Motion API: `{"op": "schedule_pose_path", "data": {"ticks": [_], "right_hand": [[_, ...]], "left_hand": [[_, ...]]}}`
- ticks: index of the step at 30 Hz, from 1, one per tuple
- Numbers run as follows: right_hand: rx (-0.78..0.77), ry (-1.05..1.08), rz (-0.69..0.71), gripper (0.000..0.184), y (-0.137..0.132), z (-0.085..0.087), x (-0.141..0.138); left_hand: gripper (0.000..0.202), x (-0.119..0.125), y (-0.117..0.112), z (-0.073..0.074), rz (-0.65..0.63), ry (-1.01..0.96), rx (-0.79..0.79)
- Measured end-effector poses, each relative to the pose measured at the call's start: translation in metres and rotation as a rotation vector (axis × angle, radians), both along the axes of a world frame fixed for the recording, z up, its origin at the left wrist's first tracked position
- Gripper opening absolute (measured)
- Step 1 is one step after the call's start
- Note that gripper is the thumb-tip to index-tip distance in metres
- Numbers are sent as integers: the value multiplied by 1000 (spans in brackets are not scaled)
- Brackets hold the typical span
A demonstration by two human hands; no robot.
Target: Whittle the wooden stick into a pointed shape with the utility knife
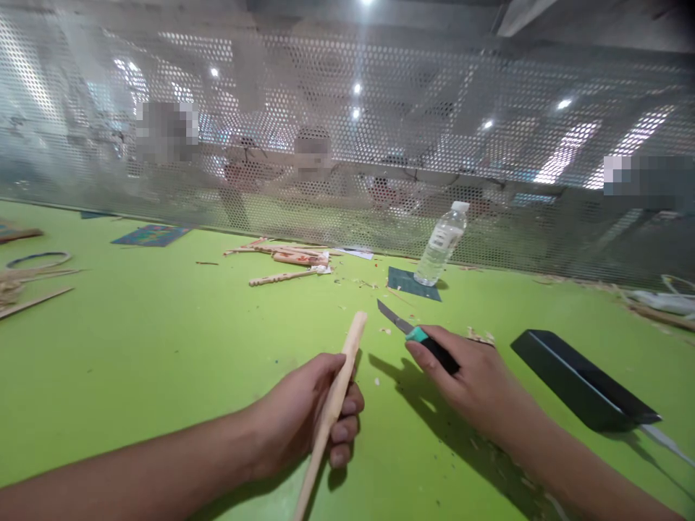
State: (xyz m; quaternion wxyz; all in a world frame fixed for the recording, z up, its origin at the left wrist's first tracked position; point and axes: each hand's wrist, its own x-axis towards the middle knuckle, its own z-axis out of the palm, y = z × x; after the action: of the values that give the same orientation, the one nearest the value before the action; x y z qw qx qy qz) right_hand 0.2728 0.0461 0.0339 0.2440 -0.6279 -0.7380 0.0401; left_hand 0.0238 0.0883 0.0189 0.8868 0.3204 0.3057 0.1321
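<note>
The left hand is closed around a pale wooden stick held slanting above the green table, its upper end already rounded, while the right hand grips a knife just beside it, blade off the wood, with shavings scattered nearby.

My stick is pale wood; my knife has a teal-and-black handle and a grey blade. Table bright green, box at right black, screen across the top grey, dotted with holes.
</note>
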Motion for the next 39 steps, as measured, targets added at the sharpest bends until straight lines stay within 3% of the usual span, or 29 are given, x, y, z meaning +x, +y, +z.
{"op": "schedule_pose_path", "data": {"ticks": [3,7,9,17,19,22,25,30,33,39], "right_hand": [[-18,23,15,42,-1,1,-4],[-79,73,-1,44,-4,4,-7],[-115,100,-9,46,-5,5,-7],[-186,187,43,48,-7,5,-10],[-262,311,34,50,-7,7,-11],[-491,571,92,48,-8,11,-11],[-613,676,131,44,-9,16,-11],[-564,643,116,39,-8,19,-9],[-481,624,78,40,-4,17,-3],[-324,843,-64,44,15,11,27]], "left_hand": [[49,0,-2,0,90,-7,79],[20,-1,1,7,301,-19,203],[18,-2,4,10,362,-13,269],[21,-4,9,14,420,21,361],[22,-4,10,16,437,37,366],[22,-4,12,19,472,68,379],[21,-5,13,19,504,89,390],[22,-4,11,19,509,105,374],[33,-5,12,24,505,85,283],[44,-11,24,36,604,-9,289]]}}
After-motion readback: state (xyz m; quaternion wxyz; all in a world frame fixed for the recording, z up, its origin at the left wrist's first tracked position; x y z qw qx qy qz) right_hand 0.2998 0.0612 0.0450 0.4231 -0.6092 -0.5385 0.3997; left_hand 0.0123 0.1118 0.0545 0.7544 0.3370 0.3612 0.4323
